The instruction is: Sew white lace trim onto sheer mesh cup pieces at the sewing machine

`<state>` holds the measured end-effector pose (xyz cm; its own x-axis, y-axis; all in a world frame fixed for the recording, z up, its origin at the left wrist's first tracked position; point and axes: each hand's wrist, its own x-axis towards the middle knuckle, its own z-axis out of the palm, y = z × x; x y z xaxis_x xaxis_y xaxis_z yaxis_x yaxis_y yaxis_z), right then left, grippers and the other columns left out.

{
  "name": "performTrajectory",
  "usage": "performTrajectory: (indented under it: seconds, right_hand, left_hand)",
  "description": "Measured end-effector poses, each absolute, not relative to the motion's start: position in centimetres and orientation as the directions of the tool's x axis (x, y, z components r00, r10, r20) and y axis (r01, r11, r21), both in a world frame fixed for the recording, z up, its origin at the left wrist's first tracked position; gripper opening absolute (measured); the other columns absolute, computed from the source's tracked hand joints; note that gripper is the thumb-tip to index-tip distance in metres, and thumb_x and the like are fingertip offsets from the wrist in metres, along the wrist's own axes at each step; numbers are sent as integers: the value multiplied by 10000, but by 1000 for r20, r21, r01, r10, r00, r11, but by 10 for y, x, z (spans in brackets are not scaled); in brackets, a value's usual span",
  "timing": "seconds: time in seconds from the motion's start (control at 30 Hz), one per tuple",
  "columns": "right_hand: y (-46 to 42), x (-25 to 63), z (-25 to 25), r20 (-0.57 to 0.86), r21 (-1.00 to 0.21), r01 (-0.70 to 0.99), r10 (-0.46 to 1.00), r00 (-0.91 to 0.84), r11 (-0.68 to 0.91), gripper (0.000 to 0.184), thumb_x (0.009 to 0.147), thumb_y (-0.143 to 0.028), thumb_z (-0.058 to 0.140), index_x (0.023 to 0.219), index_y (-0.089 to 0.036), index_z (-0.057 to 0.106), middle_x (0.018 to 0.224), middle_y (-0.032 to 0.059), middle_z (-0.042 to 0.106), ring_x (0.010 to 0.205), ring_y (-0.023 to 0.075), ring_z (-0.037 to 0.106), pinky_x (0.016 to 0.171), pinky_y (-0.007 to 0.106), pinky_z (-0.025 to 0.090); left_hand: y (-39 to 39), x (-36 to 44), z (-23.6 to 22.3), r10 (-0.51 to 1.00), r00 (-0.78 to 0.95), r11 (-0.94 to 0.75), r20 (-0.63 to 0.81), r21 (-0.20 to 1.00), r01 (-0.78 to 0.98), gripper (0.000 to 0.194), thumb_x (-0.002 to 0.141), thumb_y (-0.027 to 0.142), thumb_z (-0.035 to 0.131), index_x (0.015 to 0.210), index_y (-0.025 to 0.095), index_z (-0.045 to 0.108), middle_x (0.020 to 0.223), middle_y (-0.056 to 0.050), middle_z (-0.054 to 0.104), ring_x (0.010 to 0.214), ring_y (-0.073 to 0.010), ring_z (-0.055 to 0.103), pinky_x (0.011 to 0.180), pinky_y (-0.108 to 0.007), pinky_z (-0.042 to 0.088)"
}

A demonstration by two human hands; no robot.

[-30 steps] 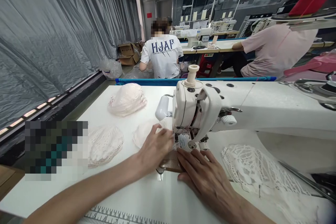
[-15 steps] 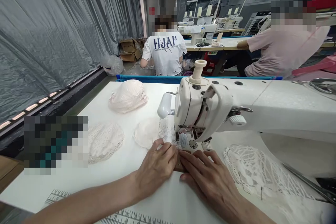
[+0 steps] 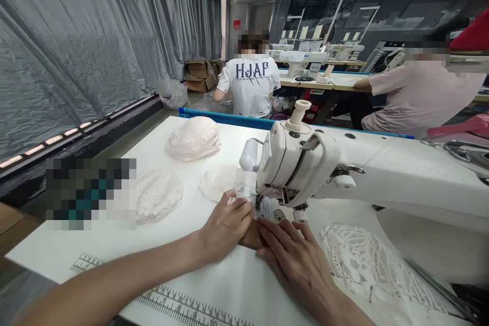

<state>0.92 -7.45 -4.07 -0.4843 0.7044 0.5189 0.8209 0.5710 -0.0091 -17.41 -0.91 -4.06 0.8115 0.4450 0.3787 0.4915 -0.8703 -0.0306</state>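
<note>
My left hand (image 3: 228, 221) is just left of the needle area of the white sewing machine (image 3: 296, 163), its bent fingers pressed together on the near edge of a white lace piece (image 3: 244, 183). That lace runs back beside the presser foot; its grip point is partly hidden under my fingertips. My right hand (image 3: 300, 257) lies flat in front of the needle, palm down with fingers stretched out. Between both hands a flat brown piece (image 3: 251, 237) shows, touched by my right fingertips; I cannot tell its kind.
Left on the white table (image 3: 183, 249) lie a pale cup-shaped bundle (image 3: 194, 137), a lace pile (image 3: 160, 196) and a pale fabric piece (image 3: 216, 183). To the right are more lace (image 3: 367, 254) and a dark metal tool (image 3: 439, 285). Two people sit beyond the blue bar (image 3: 237, 118).
The view has tilted, so the machine head sits slightly lower. My left hand has drawn a little away from my right hand, and more of the brown piece shows between them.
</note>
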Motion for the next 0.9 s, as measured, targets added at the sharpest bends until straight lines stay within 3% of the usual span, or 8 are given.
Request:
performTrajectory:
  seconds: [0.33,0.47,0.53,0.63,0.77,0.9]
  right_hand:
    - [-69,9,-40,567,-2,803,662,-490,596,293,959,-263,361,986,-159,634,972,80,698,810,208,592,741,358,345]
    - [-67,4,-34,611,21,761,594,-523,649,250,945,-255,395,967,-191,636,927,51,710,820,203,600,754,353,348]
    - [-68,-4,-30,617,20,726,563,-550,688,250,948,-273,395,980,-194,629,934,48,707,822,196,592,764,348,353]
    - [-67,-25,-22,615,9,701,549,-566,713,283,960,-321,373,1040,-174,602,992,69,686,872,205,572,786,348,354]
    - [-54,-57,-18,554,-24,705,597,-581,709,327,953,-365,383,1117,-136,549,1075,113,632,936,242,539,802,374,341]
    - [-52,-72,-23,457,-114,664,632,-625,739,281,959,-237,362,803,-164,585,769,44,617,711,175,536,758,371,344]
  left_hand:
    - [6,-178,-36,477,794,-857,378,-1,515,181,887,75,402,998,152,523,1041,-55,614,957,-152,561,959,-398,237]
    - [26,-216,-22,543,758,-816,361,15,577,279,838,197,543,1114,196,505,1117,-50,605,1042,-181,537,970,-420,201]
    - [37,-240,-15,626,721,-758,296,15,652,296,784,233,596,1069,185,533,1004,-39,630,970,-192,554,940,-421,215]
    - [38,-260,-12,662,704,-726,259,-15,688,132,792,127,533,913,167,568,842,-11,619,854,-166,558,872,-376,255]
    - [5,-256,-19,635,726,-748,265,-25,663,192,823,28,429,765,153,563,745,-2,590,740,-134,531,806,-331,281]
    - [-43,-256,-22,640,706,-764,304,153,627,169,893,171,461,787,155,592,760,8,601,732,-117,533,794,-307,302]
